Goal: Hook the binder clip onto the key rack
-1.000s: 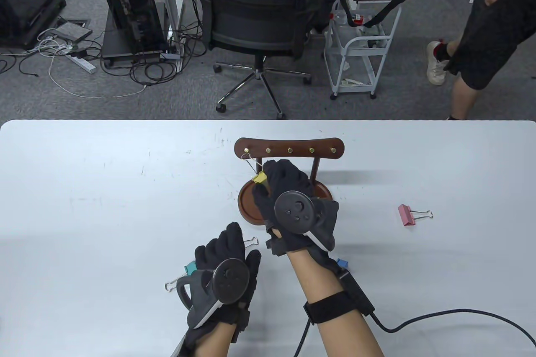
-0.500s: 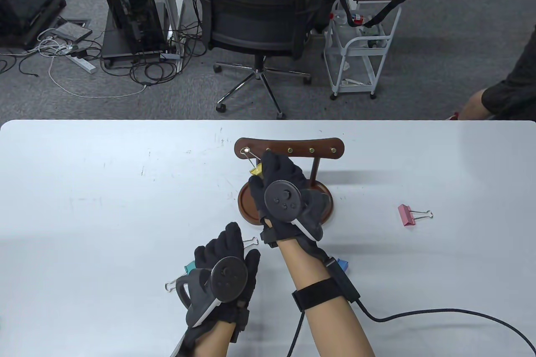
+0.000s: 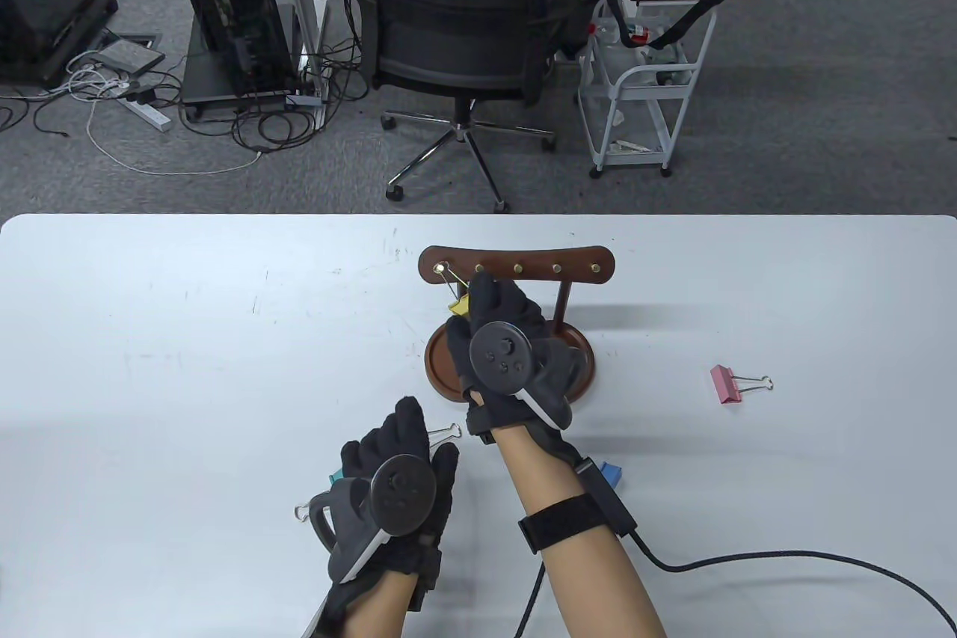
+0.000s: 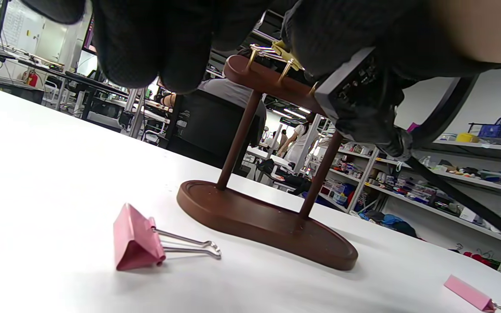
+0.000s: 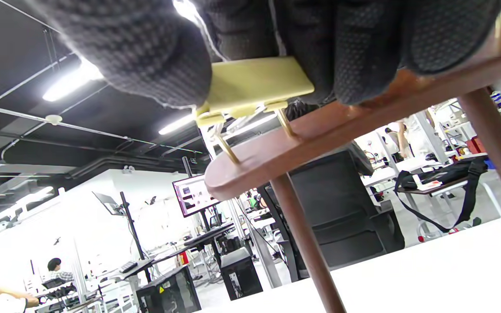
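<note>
The brown wooden key rack (image 3: 516,265) stands mid-table on an oval base (image 3: 441,369). My right hand (image 3: 467,305) pinches a yellow binder clip (image 3: 457,306) between thumb and fingers just in front of the rack's left end. The clip's wire handle reaches the leftmost brass peg (image 3: 442,268); I cannot tell if it is looped over it. The right wrist view shows the yellow clip (image 5: 255,84) held right above the pegs (image 5: 226,150). My left hand (image 3: 396,443) hovers palm down and empty over a pink clip (image 4: 137,239) lying on the table.
A teal clip (image 3: 336,477) lies by my left hand. A blue clip (image 3: 611,473) lies under my right forearm. Another pink clip (image 3: 725,384) lies at the right. A black cable (image 3: 785,559) runs from my right wrist to the right edge.
My right hand has carried the yellow clip up and left, bringing its wire handle to the leftmost peg. My left hand shifted slightly. The person behind the table has left the view.
</note>
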Demonstrator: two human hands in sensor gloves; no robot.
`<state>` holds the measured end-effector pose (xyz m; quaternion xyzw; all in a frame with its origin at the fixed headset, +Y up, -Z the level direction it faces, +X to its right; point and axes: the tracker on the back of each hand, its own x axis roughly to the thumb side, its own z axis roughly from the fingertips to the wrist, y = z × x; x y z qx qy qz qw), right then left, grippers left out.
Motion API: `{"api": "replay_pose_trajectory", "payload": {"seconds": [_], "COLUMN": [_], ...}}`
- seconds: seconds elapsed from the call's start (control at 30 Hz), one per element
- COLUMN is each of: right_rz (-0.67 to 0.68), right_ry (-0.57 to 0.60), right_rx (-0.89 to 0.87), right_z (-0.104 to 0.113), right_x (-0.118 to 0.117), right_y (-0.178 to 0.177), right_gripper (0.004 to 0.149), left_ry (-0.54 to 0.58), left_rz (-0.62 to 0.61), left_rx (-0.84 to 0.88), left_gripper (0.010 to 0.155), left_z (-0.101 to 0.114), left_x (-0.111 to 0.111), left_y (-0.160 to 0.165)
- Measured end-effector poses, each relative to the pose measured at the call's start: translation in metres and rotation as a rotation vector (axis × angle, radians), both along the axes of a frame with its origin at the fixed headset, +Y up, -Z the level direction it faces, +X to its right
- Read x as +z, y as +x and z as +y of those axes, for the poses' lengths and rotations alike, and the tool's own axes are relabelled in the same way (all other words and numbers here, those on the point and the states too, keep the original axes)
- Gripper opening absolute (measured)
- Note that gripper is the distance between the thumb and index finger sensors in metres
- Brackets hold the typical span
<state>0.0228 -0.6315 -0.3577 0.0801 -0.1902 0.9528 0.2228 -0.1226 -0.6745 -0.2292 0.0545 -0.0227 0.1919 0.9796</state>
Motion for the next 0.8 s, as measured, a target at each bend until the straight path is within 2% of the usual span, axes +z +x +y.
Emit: {"api": "replay_pose_trajectory", "payload": {"seconds": [0.8], "right_rz": [-0.004], "right_ry": [-0.088], "right_rx": [0.009], "right_z": [-0.044], "right_x": [-0.018], "right_y": [-0.014], "right_gripper": [0.078], "left_ry": [-0.042], "left_rz": [0.033], "left_rx": [-0.001], "left_gripper": [0.078], "left_z": [-0.004], "left_x": [-0.003], "left_y": [-0.004]}}
